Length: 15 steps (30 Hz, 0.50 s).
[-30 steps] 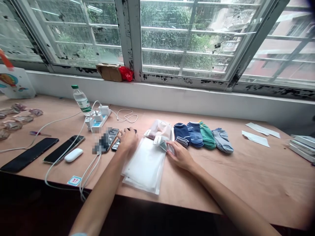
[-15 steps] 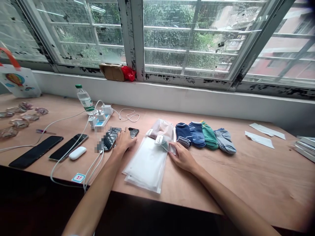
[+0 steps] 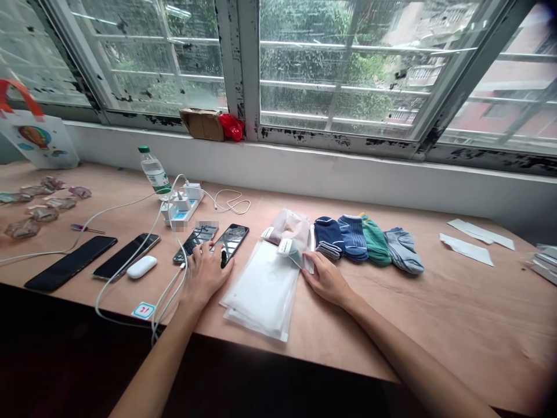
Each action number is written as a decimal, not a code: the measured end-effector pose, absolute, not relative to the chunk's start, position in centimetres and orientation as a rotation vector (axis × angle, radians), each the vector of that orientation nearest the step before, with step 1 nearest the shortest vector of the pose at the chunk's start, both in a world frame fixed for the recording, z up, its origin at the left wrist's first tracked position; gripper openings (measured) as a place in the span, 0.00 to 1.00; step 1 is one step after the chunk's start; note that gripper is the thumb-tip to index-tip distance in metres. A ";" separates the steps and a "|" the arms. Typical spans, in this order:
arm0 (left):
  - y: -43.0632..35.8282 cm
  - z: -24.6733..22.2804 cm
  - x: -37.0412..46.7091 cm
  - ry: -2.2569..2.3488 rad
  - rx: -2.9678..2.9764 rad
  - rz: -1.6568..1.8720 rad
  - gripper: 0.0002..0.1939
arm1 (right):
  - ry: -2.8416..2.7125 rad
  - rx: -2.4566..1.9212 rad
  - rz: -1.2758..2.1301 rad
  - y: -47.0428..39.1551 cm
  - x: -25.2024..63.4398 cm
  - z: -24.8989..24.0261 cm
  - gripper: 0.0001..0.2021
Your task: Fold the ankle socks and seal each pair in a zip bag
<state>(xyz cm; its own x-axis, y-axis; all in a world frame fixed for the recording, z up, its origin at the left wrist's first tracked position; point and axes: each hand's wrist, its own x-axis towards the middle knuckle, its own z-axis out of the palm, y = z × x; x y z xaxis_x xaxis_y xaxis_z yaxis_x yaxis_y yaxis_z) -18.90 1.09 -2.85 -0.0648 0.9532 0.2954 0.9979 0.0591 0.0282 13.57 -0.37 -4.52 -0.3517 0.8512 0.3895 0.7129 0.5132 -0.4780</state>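
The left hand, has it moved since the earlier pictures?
Yes: judged against the bottle, the left hand has moved leftward and nearer the camera.

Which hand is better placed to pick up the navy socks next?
Probably the right hand: it is at the right edge of the frosted plastic bags, close to the navy socks. The left hand is across the bags, by a black smartphone.
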 end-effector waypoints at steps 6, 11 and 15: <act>2.8 -2.4 -18.3 -2.213 -2.076 -0.268 0.28 | -2.161 -1.286 0.289 -0.4 13.5 -4.6 0.19; 3.9 -2.6 -18.7 -2.262 -2.003 -0.360 0.41 | -2.159 -1.292 0.284 -0.4 13.5 -4.8 0.19; 3.0 -3.1 -19.4 -2.229 -1.933 -0.427 0.40 | -2.158 -1.293 0.279 -0.3 13.5 -5.1 0.19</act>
